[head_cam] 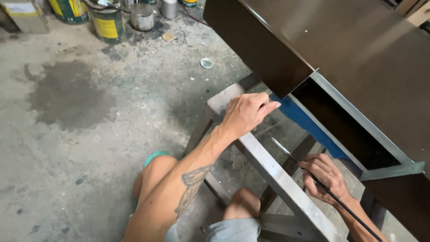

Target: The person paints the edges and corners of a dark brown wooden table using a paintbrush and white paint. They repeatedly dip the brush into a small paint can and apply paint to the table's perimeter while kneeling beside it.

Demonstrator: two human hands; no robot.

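Dark brown lacquered panel [358,49] fills the far right, glossy, lying across a grey metal trestle [268,166], with a blue strip [309,123] showing under its edge. Left hand [246,112] sits on the trestle's top rail just beside the panel's corner, fingers [268,106] pressed together and flat, pinching nothing. Right hand [324,177] is low on the near right, fingers curled around a thin dark-handled brush [309,172], pinching it like a pen; its pale tip [278,144] points up toward the panel's open underside [340,121].

Doing this well, I'd judge, means keeping that left hand steady as a brace and working the tip in short, light strokes along the edge, away from the glossy face.

Around them: bare knees [242,204] tucked against the trestle legs, crowding the right wrist. Stained concrete floor [89,112] spreads left, with paint cans [107,22] and a small metal tin [142,17] well apart at the far left, and loose lids [206,63] lying between.
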